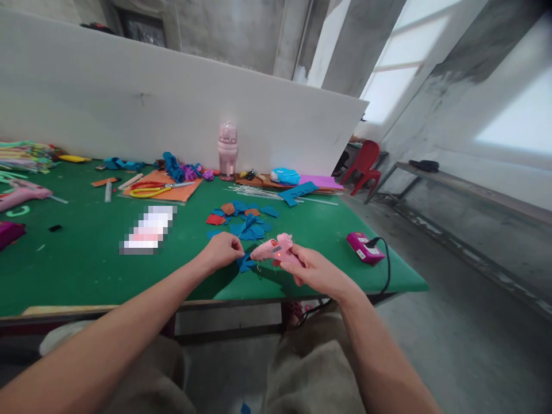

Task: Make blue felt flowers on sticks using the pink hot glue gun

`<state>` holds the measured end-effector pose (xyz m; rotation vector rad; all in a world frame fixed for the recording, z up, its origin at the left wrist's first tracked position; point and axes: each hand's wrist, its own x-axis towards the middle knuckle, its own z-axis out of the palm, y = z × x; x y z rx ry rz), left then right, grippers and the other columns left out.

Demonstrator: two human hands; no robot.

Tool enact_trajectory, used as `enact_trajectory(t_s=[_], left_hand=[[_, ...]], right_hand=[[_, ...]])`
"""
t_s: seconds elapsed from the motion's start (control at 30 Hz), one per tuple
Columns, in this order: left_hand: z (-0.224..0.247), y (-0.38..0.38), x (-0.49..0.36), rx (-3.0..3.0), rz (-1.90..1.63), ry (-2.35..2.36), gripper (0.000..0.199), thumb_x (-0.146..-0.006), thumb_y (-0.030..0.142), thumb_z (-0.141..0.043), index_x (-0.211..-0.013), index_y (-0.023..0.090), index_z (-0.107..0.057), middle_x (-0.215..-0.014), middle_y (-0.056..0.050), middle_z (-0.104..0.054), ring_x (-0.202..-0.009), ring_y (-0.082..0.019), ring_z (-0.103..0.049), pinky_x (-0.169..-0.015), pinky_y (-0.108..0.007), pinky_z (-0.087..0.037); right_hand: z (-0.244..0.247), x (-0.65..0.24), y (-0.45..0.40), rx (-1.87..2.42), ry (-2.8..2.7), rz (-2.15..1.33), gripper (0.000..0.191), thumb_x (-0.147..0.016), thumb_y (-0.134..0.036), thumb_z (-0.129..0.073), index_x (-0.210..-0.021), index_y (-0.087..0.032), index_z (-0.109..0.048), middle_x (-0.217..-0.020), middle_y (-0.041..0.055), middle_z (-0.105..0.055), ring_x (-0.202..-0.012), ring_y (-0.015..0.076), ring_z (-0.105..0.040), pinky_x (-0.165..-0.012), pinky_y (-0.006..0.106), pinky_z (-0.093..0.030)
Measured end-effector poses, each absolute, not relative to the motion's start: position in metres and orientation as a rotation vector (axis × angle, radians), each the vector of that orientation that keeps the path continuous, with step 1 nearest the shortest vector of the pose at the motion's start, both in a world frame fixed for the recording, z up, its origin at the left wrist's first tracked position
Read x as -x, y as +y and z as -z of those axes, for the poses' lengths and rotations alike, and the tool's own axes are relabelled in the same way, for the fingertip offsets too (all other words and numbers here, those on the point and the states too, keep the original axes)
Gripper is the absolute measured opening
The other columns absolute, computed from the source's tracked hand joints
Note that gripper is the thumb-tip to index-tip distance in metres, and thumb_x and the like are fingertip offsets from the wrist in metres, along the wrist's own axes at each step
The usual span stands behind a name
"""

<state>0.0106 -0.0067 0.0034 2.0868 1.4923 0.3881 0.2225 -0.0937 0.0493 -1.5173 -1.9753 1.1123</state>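
My right hand [317, 267] is wrapped round the handle of a pink hot glue gun [281, 248], whose small light glows orange-red. The gun's nozzle points left, close above a small cut blue piece [245, 264] near the table's front edge. With thumb and fingers pinched, my left hand [222, 250] is at the upper left edge of that blue piece. Just beyond both hands lies a loose pile of cut blue pieces [250, 229], with a red piece [215, 219] and some brown ones among them. Thin strands of glue show below the nozzle.
A purple power socket [365, 248] with a black cable sits at right. Scissors [157, 188] lie on orange sheets at back left. A pink bottle [227, 152] stands against the white board [172, 98]. Another pink glue gun [26, 194] lies far left on the green table [95, 282].
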Motion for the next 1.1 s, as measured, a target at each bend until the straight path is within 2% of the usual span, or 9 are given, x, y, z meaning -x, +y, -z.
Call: enact_trajectory(t_s=[0.17, 0.47, 1.1], left_hand=[[-0.0035, -0.0069, -0.0108, -2.089, -0.391, 1.486, 0.012, -0.062, 0.023, -0.057, -0.061, 0.015, -0.065, -0.060, -0.001, -0.063, -0.059, -0.013, -0.055, -0.051, -0.021, -0.036], [-0.0050, -0.0078, -0.0113, -2.077, -0.377, 1.499, 0.014, -0.062, 0.025, -0.058, -0.063, 0.014, -0.067, -0.061, -0.002, -0.064, -0.062, -0.014, -0.056, -0.052, -0.021, -0.037], [-0.0057, -0.0076, -0.0112, -2.090, -0.373, 1.474, 0.015, -0.062, 0.027, -0.057, -0.064, 0.015, -0.066, -0.061, -0.002, -0.064, -0.062, -0.014, -0.057, -0.052, -0.021, -0.037]], right_hand=[[-0.0474, -0.2226, -0.0927, 1.452, -1.934, -1.215, 0.031, -0.082, -0.035, -0.045, -0.104, -0.015, -0.050, -0.088, 0.0040, -0.062, -0.049, 0.0070, -0.044, -0.050, 0.021, -0.037], [-0.0412, -0.2249, -0.0909, 1.473, -1.985, -1.196, 0.030, -0.083, -0.037, -0.042, -0.102, -0.016, -0.052, -0.082, 0.0034, -0.061, -0.051, 0.0077, -0.044, -0.047, 0.020, -0.035], [-0.0476, -0.2202, -0.0931, 1.488, -2.076, -1.098, 0.025, -0.083, -0.032, -0.042, -0.099, -0.015, -0.051, -0.083, 0.0032, -0.062, -0.056, 0.0094, -0.047, -0.051, 0.022, -0.035]])
